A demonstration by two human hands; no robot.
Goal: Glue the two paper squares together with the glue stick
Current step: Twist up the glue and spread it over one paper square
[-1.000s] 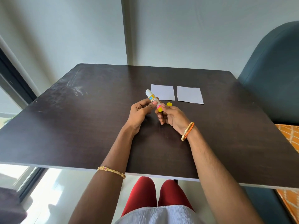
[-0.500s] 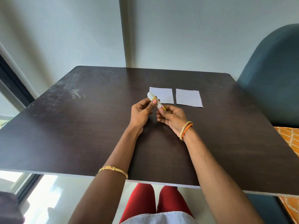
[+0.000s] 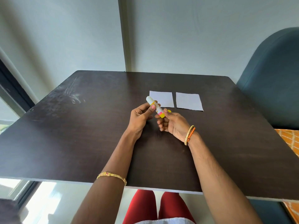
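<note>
Both hands pinch the glue stick (image 3: 155,107) above the table (image 3: 80,135), left hand (image 3: 141,116) on the barrel, right hand (image 3: 174,125) at the yellow base; paper squares (image 3: 161,99) (image 3: 189,101) lie side by side beyond, apparently unglued, so gluing and joining remain.

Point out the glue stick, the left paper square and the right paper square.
glue stick (image 3: 156,108): head view, labelled barrel between the hands.
left paper square (image 3: 163,98): head view, its bare middle.
right paper square (image 3: 189,101): head view, its middle.

Showing matt dark wood-grain table (image 3: 80,143), scuffed pale left of two smooth white paper squares (image 3: 161,99); lying nearer, glossy plastic glue stick (image 3: 155,107).
</note>
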